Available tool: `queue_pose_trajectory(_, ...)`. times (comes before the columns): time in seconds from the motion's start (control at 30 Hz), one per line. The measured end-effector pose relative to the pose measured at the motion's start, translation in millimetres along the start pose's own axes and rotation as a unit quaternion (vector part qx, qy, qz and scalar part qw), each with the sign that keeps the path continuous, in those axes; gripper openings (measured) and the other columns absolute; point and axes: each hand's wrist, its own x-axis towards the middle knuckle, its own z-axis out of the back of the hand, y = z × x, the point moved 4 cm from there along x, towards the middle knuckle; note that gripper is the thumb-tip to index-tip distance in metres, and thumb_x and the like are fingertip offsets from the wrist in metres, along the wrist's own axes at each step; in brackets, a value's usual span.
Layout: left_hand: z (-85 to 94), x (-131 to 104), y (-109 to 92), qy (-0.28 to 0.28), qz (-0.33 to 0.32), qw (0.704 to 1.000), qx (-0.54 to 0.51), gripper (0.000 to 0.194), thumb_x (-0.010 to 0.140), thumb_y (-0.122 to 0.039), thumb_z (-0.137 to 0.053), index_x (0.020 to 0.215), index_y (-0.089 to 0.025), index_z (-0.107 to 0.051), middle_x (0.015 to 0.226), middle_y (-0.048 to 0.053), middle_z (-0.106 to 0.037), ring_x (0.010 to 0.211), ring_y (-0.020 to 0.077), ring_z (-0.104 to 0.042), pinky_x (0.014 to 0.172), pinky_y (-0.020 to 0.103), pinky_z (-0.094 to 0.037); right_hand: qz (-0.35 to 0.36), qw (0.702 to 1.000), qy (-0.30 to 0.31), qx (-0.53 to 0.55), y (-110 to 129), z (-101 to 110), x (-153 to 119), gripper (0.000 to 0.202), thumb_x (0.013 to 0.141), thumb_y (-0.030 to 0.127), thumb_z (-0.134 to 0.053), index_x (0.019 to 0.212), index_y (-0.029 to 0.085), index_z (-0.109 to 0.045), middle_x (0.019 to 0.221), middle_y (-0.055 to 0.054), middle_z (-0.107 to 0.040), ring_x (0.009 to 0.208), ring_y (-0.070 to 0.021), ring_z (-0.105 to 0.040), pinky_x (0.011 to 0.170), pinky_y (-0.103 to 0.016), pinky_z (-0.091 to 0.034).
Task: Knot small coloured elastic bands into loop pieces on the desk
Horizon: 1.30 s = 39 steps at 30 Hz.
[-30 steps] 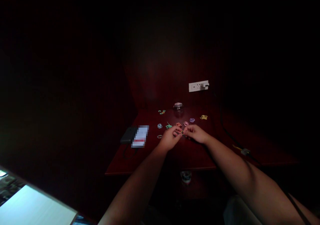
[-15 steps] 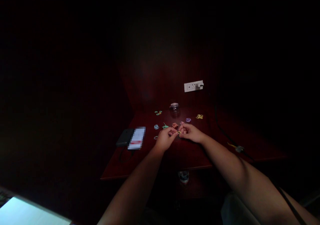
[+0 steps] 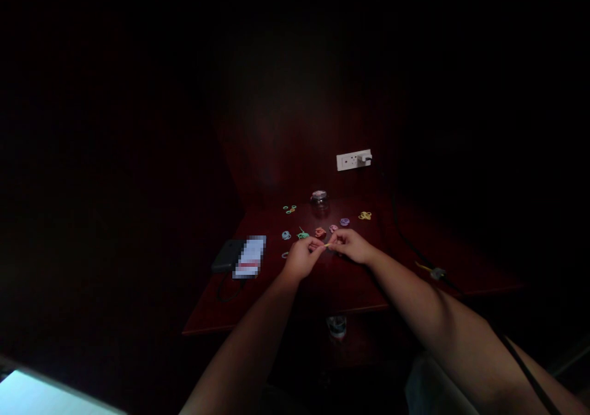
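Between the fingertips of my left hand [image 3: 304, 258] and my right hand [image 3: 351, 245] is a small yellow hair tie [image 3: 327, 246], pinched from both sides. Both hands are closed on it, just above the dark red table [image 3: 354, 289]. Beyond them lie small piles of hair ties: blue [image 3: 286, 235], green [image 3: 303, 235], orange [image 3: 320, 232], pink [image 3: 334, 229], purple [image 3: 345, 222] and yellow [image 3: 365, 216]. A pale loose tie [image 3: 284, 255] lies left of my left hand, partly hidden by it.
A clear lidded jar [image 3: 319, 201] stands at the back, beside several loose ties [image 3: 290, 209]. At left a phone [image 3: 250, 257] lies by a black power bank [image 3: 227, 256]. A wall socket [image 3: 354, 160] holds a plug. A cable [image 3: 408, 240] runs along the right.
The yellow hair tie showed as an open loop and is now a thin, drawn-out strip between my fingertips. The whole view has shifted slightly.
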Motion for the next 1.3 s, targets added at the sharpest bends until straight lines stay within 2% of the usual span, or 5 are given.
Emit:
queue_pose_trajectory(0.2, 0.8, 0.1, 1.3, -0.007, 0.004, 1.0, -0.006, 0.018, 0.077, -0.031, -0.056, 0.083, -0.015, -0.062, 0.078, 0.003, -0.064, 0.071, 0.0121, -0.058, 0.067, 0.024, -0.046, -0.029, 0.999, -0.026, 0.015, -1.8, 3.8, -0.3, 0.029, 0.065, 0.04, -0.065, 0.068, 0.014, -0.054, 0.047, 0.005, -0.049, 0.043, -0.0073, -0.043, 0.043, -0.02, -0.031)
queue_pose_trajectory(0.67, 3.0, 0.3, 5.9, -0.018, 0.032, 0.998, -0.041, 0.022, 0.073, -0.033, -0.059, 0.082, -0.013, -0.063, 0.077, 0.005, -0.064, 0.069, 0.0124, -0.057, 0.066, 0.025, -0.046, -0.024, 0.999, 0.005, 0.032, -2.3, 1.7, 1.4, 0.023, 0.065, 0.034, -0.064, 0.073, 0.012, -0.06, 0.055, 0.002, -0.053, 0.045, -0.0061, -0.044, 0.045, -0.02, -0.033)
queue_pose_trajectory(0.83, 1.9, 0.4, 4.1, -0.016, 0.04, 0.998, -0.05, 0.023, 0.072, -0.033, -0.06, 0.081, -0.013, -0.064, 0.075, 0.005, -0.064, 0.067, 0.0124, -0.057, 0.064, 0.024, -0.046, -0.015, 0.998, 0.027, 0.056, 1.8, -1.3, 0.1, 0.032, 0.06, 0.032, -0.069, 0.083, 0.011, -0.059, 0.06, 0.003, -0.055, 0.045, -0.0048, -0.043, 0.045, -0.018, -0.033)
queue_pose_trajectory(1.0, 1.2, -0.3, 1.0, -0.005, 0.038, 0.999, -0.038, 0.021, 0.072, -0.032, -0.06, 0.08, -0.013, -0.063, 0.074, 0.005, -0.064, 0.067, 0.0122, -0.057, 0.063, 0.024, -0.045, -0.001, 1.0, 0.006, 0.012, 2.1, 0.4, 1.0, 0.029, 0.064, 0.038, -0.066, 0.072, 0.011, -0.061, 0.049, 0.003, -0.051, 0.043, -0.0063, -0.043, 0.043, -0.019, -0.032)
queue_pose_trajectory(1.3, -1.5, -1.3, 3.2, 0.022, 0.03, 0.998, -0.042, 0.021, 0.074, -0.032, -0.058, 0.083, -0.013, -0.063, 0.076, 0.004, -0.064, 0.068, 0.0122, -0.057, 0.064, 0.024, -0.046, -0.011, 1.0, -0.017, -0.005, -3.4, 2.5, 2.3, 0.028, 0.066, 0.04, -0.064, 0.071, 0.012, -0.06, 0.047, 0.004, -0.049, 0.042, -0.0069, -0.043, 0.042, -0.02, -0.031)
